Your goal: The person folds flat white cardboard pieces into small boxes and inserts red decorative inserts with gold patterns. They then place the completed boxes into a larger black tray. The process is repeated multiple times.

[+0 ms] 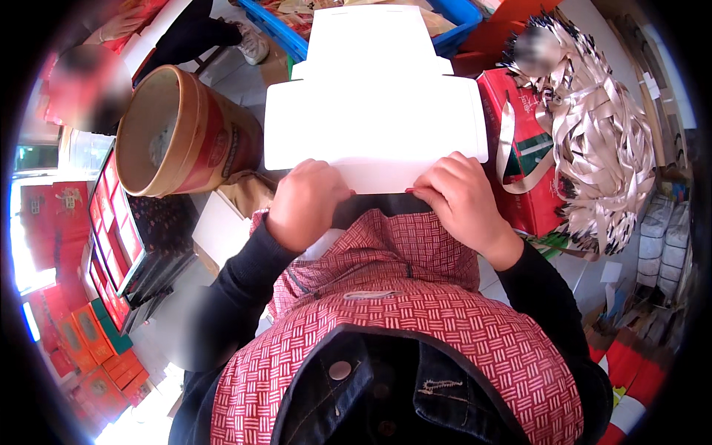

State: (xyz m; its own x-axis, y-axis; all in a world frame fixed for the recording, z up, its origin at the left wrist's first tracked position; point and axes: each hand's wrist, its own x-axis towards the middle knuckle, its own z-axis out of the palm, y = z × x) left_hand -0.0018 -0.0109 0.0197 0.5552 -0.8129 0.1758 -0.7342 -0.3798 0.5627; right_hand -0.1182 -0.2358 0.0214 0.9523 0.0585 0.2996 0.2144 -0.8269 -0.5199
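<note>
A white cardboard box blank (374,122), creased with side flaps and a long far panel, lies opened out in front of my lap. My left hand (308,204) has its fingers curled over the left part of the near panel's edge. At the right end of that same edge, my right hand (461,204) pinches the card between thumb and fingers. The blank's underside and what supports it are hidden.
To the left stand a tan bucket (215,152) and red boxes (111,237). A blue crate (285,33) sits beyond the blank. On the right are a red bag (530,174) and a big bundle of beige ribbons (601,133). Another person's hand (122,24) shows far left.
</note>
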